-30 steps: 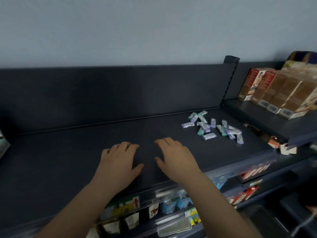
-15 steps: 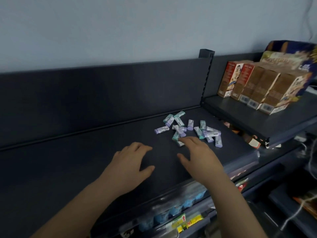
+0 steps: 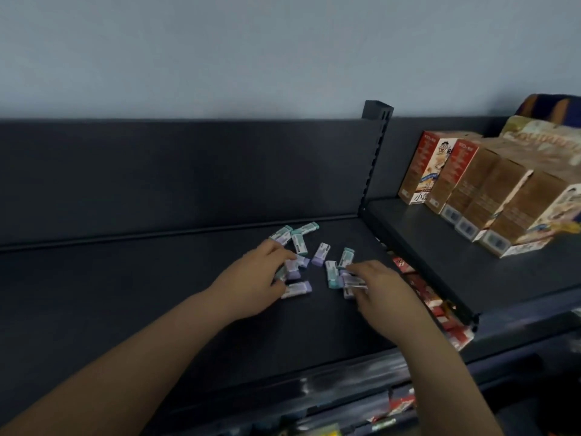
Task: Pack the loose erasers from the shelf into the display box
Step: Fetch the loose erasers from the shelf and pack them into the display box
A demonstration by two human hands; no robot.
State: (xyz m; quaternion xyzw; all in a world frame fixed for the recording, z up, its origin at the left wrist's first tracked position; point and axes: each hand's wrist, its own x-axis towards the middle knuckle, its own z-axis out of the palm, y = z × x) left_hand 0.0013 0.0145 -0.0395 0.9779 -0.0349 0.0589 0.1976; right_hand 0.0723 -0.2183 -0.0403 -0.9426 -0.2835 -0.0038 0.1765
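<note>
- The only writing that can be read is the large character "小" at the foot of the leftmost of the cartons. The small white print on their red faces is too fine to make out.
- These cartons, red and brown with a cartoon figure, stand in a row on a raised side shelf at 3 o'clock. They are closed, so their contents cannot be seen.
- The erasers lie loose on the dark main shelf, just right of centre. They are white-sleeved with mint or purple ends, and their sleeve print is too blurred to read.
- Some erasers sit apart towards 12 o'clock of the cluster, near the back panel, and others touch or overlap.
- The left hand reaches in from 7 o'clock with its fingers bent down over purple-ended erasers. I cannot tell whether it grips them or only rests on them.
- The right hand comes in from 5 o'clock and pinches a small bunch of erasers between fingertips and thumb.
- Red packets show on a lower tier at 4 o'clock, under the raised shelf's edge.
</note>
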